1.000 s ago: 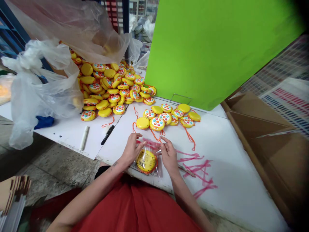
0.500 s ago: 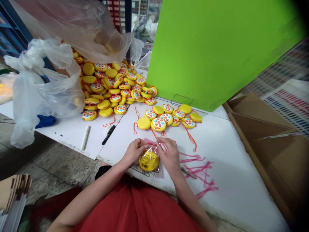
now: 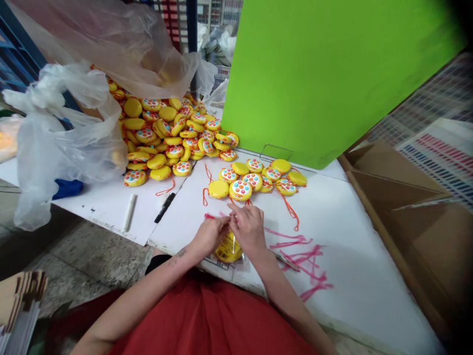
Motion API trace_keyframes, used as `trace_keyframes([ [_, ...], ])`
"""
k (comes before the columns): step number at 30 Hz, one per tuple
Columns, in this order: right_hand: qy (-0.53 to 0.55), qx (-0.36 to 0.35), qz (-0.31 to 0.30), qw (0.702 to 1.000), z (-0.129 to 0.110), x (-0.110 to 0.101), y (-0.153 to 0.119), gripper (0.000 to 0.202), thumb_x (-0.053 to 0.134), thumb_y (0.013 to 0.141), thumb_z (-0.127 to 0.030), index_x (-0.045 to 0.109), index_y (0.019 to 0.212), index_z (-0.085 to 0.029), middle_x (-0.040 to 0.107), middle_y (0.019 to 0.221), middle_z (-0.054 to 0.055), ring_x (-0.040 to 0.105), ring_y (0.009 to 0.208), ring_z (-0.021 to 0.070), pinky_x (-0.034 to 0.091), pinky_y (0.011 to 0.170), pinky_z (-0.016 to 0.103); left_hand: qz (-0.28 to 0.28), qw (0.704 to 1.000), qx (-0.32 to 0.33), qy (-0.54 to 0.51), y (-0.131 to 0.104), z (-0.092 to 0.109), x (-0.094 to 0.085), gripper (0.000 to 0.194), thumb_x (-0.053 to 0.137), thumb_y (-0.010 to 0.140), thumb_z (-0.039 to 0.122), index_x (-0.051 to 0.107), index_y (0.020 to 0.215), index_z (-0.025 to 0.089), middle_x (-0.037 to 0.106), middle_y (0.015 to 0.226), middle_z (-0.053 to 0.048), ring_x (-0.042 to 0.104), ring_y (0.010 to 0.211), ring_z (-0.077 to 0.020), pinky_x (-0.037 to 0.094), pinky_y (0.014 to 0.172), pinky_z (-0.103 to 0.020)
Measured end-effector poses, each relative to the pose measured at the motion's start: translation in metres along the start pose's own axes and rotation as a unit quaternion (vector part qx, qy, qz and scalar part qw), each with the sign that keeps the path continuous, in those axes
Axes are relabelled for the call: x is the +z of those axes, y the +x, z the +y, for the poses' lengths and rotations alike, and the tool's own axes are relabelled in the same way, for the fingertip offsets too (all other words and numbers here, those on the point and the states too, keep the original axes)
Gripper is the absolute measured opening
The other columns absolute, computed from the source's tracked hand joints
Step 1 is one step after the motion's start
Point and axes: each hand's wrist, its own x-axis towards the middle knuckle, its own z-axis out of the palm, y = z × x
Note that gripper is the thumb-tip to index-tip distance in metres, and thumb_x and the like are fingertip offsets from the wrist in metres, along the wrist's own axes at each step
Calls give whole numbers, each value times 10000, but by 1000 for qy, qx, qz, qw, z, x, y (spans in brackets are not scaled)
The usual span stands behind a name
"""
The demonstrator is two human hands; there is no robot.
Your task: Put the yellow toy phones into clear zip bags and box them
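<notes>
A clear bag with a round yellow toy (image 3: 228, 248) inside lies at the table's front edge, below both hands. My left hand (image 3: 211, 235) is closed, its fingertips pinched at the gathered top of the bag. Touching it from the right, my right hand (image 3: 248, 227) is also closed in a pinch at the same spot. A pink ribbon end (image 3: 209, 216) sticks out to the left of the fingers. Several yellow toys (image 3: 240, 190) with coloured dots and orange cords lie just beyond my hands. More pink ribbons (image 3: 312, 261) are spread to the right.
A large heap of yellow toys (image 3: 162, 133) spills from a plastic bag (image 3: 66, 143) at the back left. A white marker (image 3: 129, 213) and a black marker (image 3: 164, 207) lie on the left. Scissors (image 3: 288, 260) rest by the ribbons. A green board (image 3: 325, 79) and cardboard box (image 3: 402, 212) stand right.
My hands have come together over the bag's top, and the right hand has moved left. The pink ribbon now pokes out at the left, and the hands cover more of the bag.
</notes>
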Motion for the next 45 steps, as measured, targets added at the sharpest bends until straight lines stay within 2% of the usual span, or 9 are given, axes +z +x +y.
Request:
trace_keyframes([
  [5,-1,219,12,976,77,-7,-18,193,525,730,-215,627,893,-205,675,779,38,542,817,231,360,798,374,10,985,-85,-153,3,-27,9,287,476,845,271,641,1063,183,698,936,-54,621,786,-161,474,714,-252],
  [9,-87,399,-28,913,153,-25,-49,188,513,691,-246,661,799,-202,652,732,56,554,750,235,383,708,343,0,935,-195,-295,3,-57,14,270,546,789,357,654,912,142,651,717,-13,578,602,-127,470,567,-227],
  [13,-151,439,-92,881,183,-39,-72,248,530,708,-310,696,871,-222,660,808,84,550,823,281,380,738,405,-9,902,-212,-376,3,-66,11,302,624,734,406,630,870,136,643,724,-9,589,624,-121,486,606,-235],
  [16,-206,392,-102,891,182,-48,-76,313,593,676,-349,704,942,-225,636,1006,129,516,936,341,362,786,478,-24,888,-216,-404,2,-62,6,312,649,720,403,610,866,130,650,739,-18,600,622,-116,489,630,-243],
  [21,-184,345,62,918,164,-58,-58,383,480,723,-223,662,1053,-154,609,1038,151,522,955,302,378,836,456,-27,883,-213,-417,1,-57,1,310,668,712,399,607,837,122,639,746,-17,591,618,-98,483,642,-232],
  [25,64,309,-35,948,122,-36,-38,308,492,778,-363,672,934,-168,658,879,96,582,761,220,448,756,377,-30,877,-207,-433,1,-56,0,348,684,697,433,601,827,121,629,745,-14,592,634,-99,482,652,-233],
  [30,313,303,-206,876,65,9,-30,307,559,766,-434,656,936,-198,691,848,38,622,771,193,475,727,325,-32,871,-190,-451,-1,-58,1,394,699,683,467,608,818,109,635,758,-25,594,663,-110,478,659,-237],
  [40,424,384,-174,802,69,3,-36,306,625,689,-377,648,930,-189,633,665,-12,527,566,118,403,541,234,-72,834,-192,-512,-3,-60,-9,480,687,723,366,606,1134,132,685,949,-86,629,801,-159,490,709,-271],
  [45,427,389,-180,796,74,1,-44,224,622,670,-334,680,804,-164,661,724,29,534,613,130,414,582,252,-72,851,-199,-481,0,-67,-7,183,609,696,210,664,839,111,665,823,-50,597,725,-125,477,659,-225],
])
